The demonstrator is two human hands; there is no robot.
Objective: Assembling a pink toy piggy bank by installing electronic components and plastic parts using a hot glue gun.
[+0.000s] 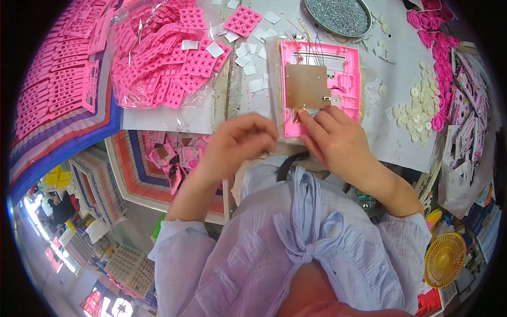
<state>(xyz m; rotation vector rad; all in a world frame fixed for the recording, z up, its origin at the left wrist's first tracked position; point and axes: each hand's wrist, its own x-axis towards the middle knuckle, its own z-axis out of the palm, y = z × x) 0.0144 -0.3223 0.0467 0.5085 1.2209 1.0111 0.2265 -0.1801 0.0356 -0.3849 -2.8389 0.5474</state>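
A pink plastic casing (348, 55) lies on the table before me, its inner side up. A brown circuit board (306, 84) rests in it, with thin coloured wires running from its far edge. My right hand (338, 134) is at the board's near edge, its index fingertip pressed there and the other fingers bent over the right corner. To the left of the casing, my left hand (245, 140) hovers with loosely curled, slightly blurred fingers. Nothing shows in it.
Pink keypad pieces (169, 63) fill a clear bag at left, beside stacked pink panels (58, 68). A round tray of screws (338, 16) stands at the back. White round parts (420, 105) and pink cords (446, 58) lie at right. White paper squares (256, 84) are scattered left of the casing.
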